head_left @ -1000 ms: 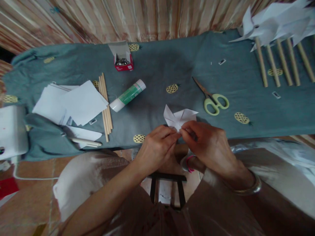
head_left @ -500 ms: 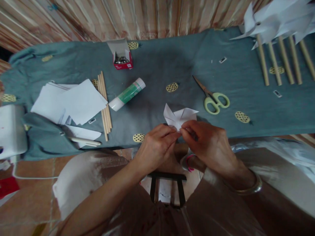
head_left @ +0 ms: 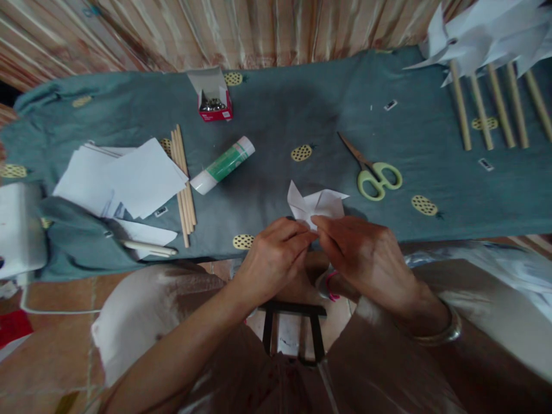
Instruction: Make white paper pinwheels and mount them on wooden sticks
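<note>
A white paper pinwheel [head_left: 323, 202] with folded, pointed blades is held over the front edge of the table. My left hand [head_left: 276, 253] pinches its lower left edge, fingers closed. On the lower right, my right hand [head_left: 366, 259] is closed on the paper too, its fingertips pressed near the middle where the blades meet. The fingers cover the pinwheel's lower part. To the right of the hands lie scissors [head_left: 373, 177] with light green handles, their blades slightly apart. A glue stick [head_left: 224, 165] with a green label lies on the left.
Wooden sticks [head_left: 183, 190] lie beside a stack of white paper [head_left: 129, 178]. A red box of metal pins [head_left: 215, 109] stands with its lid up at the back. Several finished pinwheels [head_left: 483, 43] on sticks lie at the far right. A white device [head_left: 21, 227] sits at the left edge.
My right fingertips have shifted slightly up and left on the paper, towards the pinwheel's middle. My left hand has stayed in place.
</note>
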Action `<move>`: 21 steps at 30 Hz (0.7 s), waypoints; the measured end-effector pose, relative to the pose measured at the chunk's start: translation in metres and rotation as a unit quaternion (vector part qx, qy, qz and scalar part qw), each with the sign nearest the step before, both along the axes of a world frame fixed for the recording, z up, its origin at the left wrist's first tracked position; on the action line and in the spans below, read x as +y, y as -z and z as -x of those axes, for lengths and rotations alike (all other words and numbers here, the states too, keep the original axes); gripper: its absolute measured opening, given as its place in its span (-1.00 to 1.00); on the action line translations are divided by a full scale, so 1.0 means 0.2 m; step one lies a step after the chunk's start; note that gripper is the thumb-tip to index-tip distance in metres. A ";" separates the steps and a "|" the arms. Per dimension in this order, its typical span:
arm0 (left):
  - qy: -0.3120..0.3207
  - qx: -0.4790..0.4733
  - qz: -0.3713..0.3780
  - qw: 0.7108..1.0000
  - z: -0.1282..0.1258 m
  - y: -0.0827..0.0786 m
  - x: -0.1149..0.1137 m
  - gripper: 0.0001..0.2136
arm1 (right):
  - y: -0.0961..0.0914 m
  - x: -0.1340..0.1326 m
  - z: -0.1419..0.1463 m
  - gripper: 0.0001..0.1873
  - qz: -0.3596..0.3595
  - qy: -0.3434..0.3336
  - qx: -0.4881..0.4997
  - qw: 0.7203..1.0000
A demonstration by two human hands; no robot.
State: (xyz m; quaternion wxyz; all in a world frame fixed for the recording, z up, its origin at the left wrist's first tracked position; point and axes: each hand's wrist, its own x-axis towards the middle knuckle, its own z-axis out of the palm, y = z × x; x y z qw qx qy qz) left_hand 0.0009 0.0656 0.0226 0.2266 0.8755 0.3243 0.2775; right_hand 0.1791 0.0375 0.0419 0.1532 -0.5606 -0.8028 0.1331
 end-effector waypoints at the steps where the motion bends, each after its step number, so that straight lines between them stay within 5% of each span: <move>1: 0.000 -0.001 0.000 1.000 0.00 0.00 0.00 -0.84 | 0.00 0.00 0.00 -0.74 -0.009 -0.007 -0.002 1.000; 11: 0.008 0.008 -0.005 1.000 0.01 0.00 0.00 -0.86 | 0.07 -0.03 0.02 -0.67 -0.115 -0.085 -0.057 0.988; 21: 0.003 0.023 -0.008 1.000 0.02 0.01 0.00 -0.86 | 0.05 0.00 0.03 -0.69 -0.051 -0.063 -0.012 0.997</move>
